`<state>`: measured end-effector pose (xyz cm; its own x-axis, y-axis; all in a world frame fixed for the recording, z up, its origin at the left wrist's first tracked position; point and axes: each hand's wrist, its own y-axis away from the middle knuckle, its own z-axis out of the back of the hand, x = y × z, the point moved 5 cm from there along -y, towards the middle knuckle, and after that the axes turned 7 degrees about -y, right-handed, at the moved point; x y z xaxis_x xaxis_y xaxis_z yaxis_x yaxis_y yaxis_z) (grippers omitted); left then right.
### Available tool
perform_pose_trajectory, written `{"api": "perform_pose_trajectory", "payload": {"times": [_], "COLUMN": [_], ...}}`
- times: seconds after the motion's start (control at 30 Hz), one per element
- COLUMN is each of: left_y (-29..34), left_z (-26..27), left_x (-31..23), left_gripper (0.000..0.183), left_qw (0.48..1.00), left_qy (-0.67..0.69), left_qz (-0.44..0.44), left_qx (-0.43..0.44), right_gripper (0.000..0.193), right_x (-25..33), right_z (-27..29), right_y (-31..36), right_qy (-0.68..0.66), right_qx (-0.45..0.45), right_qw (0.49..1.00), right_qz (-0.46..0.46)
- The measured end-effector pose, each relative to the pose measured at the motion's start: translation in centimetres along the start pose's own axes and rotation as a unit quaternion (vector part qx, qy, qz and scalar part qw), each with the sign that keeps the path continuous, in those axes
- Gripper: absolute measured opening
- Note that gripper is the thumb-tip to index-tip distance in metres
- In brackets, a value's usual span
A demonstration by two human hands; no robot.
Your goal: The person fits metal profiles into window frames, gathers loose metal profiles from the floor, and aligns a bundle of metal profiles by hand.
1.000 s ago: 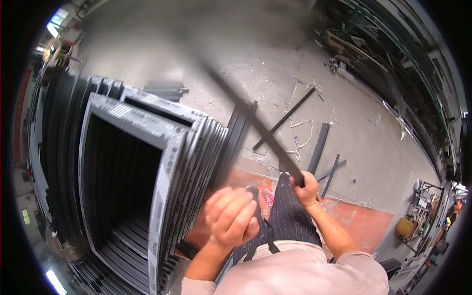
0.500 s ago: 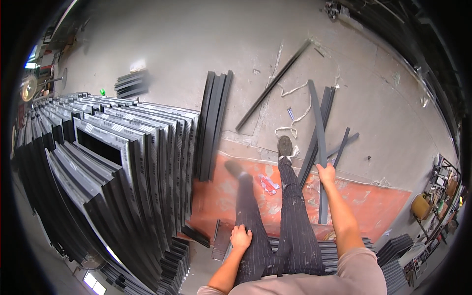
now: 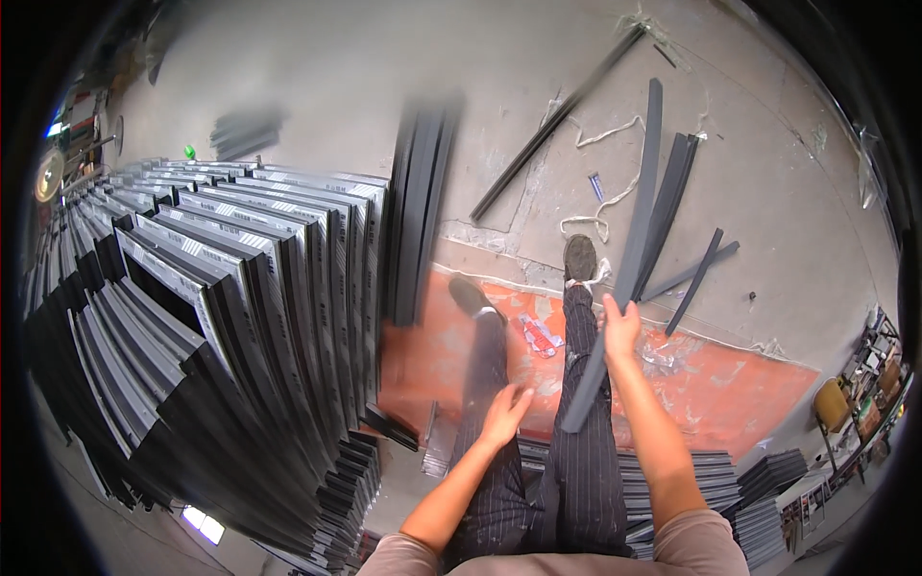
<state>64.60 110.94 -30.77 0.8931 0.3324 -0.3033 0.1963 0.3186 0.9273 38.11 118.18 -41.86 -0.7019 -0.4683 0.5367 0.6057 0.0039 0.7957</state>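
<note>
My right hand [image 3: 619, 326] grips a long dark grey metal strip [image 3: 634, 230] that runs from beside my right leg up across the concrete floor. My left hand [image 3: 504, 413] hangs open over my left thigh, holding nothing. I am standing in striped trousers, with both shoes [image 3: 579, 257] on the floor near the edge of an orange-red floor patch [image 3: 740, 374]. A large stack of dark grey rectangular frames [image 3: 240, 288] leans at my left.
More dark strips [image 3: 672, 206] lie on the floor beyond my right foot, with a long thin bar [image 3: 557, 120] and a white cord [image 3: 600, 206]. A bundle of dark profiles [image 3: 418, 211] lies next to the frames. Stacked flat pieces [image 3: 711, 480] sit at lower right.
The view has tilted down and right. My left hand has lowered and opened over my thigh. My right hand keeps hold of the strip, which now points farther up the floor.
</note>
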Motion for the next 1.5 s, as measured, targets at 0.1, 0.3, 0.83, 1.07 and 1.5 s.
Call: {"api": "perform_pose_trajectory", "payload": {"times": [0.1,0.3,0.83,1.07,1.5], "left_y": [-1.5,-4.6,-5.9,-1.3,11.8], "left_z": [0.8,2.6,6.9,9.4,12.3], "left_x": [-6.3,-4.3,2.9,-2.2,-12.2], "left_gripper": [0.075,0.04,0.021,0.02,0.03], "left_qw": [0.996,0.99,0.953,0.967,0.979], "left_qy": [0.046,0.03,0.261,0.237,0.129], "left_qz": [-0.06,-0.016,0.145,0.081,-0.124], "left_qx": [0.047,-0.134,-0.054,-0.043,-0.098], "right_gripper": [0.024,0.038,0.059,0.038,0.021], "right_x": [-2.2,-5.5,-6.9,-3.5,11.6], "right_z": [-4.2,-12.6,-38.9,-22.0,6.3], "right_y": [2.0,5.8,-28.3,-20.2,-11.6], "right_qy": [0.034,0.031,0.393,0.161,0.14], "right_qx": [0.004,0.168,0.109,0.093,-0.029], "right_qw": [0.993,0.982,0.902,0.957,0.989], "right_qz": [0.112,0.085,0.139,0.221,0.05]}}
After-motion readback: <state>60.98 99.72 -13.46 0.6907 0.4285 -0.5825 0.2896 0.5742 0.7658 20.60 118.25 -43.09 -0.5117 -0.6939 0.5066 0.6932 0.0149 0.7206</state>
